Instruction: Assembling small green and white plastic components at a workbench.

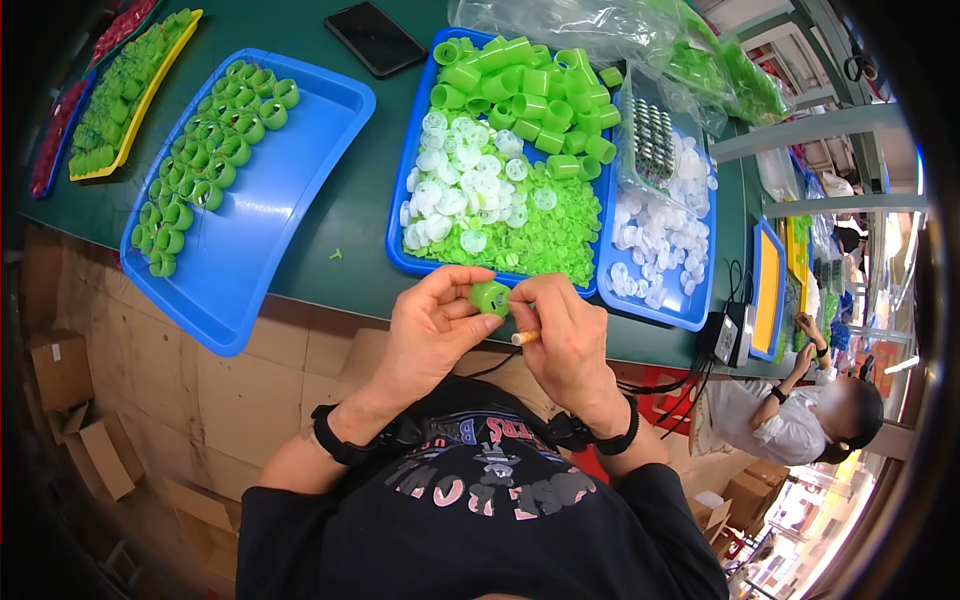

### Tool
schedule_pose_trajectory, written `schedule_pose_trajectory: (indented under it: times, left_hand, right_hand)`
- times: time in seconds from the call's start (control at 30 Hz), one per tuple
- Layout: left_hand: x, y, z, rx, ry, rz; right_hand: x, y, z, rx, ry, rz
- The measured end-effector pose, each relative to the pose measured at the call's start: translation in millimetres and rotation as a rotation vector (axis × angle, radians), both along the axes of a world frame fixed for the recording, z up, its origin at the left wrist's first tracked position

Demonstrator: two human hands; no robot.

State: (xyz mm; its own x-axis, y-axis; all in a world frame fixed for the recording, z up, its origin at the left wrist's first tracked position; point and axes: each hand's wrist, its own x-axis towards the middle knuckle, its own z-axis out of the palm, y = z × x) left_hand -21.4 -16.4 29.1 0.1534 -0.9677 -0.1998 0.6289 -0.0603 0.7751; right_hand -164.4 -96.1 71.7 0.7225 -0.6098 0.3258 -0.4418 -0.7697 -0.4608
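Note:
Just in front of the table's near edge, my left hand (pixel 430 325) grips a short green plastic cylinder (pixel 488 298) between thumb and fingers. Something dark shows inside its open end. My right hand (pixel 570 342) is closed beside it, with the thumb and forefinger at the cylinder's right side. A short tan stick (pixel 526 338) pokes out from the right hand's curled fingers; its kind is unclear. Whatever the right fingertips pinch at the cylinder is hidden. Straight beyond both hands lies a blue tray (pixel 398 250) of green cylinders, clear white discs and small green parts.
On the left, another blue tray (pixel 290 190) holds rows of green cylinders with thin wires. Beyond it is a yellow tray (pixel 150 105). A phone (pixel 376 38) lies at the back. A blue tray (pixel 685 310) with white discs and a clear box stands right. A co-worker (pixel 790 420) sits farther right.

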Motion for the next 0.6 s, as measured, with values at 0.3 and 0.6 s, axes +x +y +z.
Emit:
schedule_pose_trajectory:
  times: [0.3, 0.6]
  left_hand:
    - [-3.9, 3.0, 0.9, 0.004, -0.051, 0.039]
    - [-1.7, 5.1, 1.8, 0.033, -0.214, 0.065]
  right_hand:
    - [3.9, 3.9, -1.3, -0.113, 0.048, 0.028]
    - [4.9, 6.6, -7.5, -0.023, 0.016, 0.022]
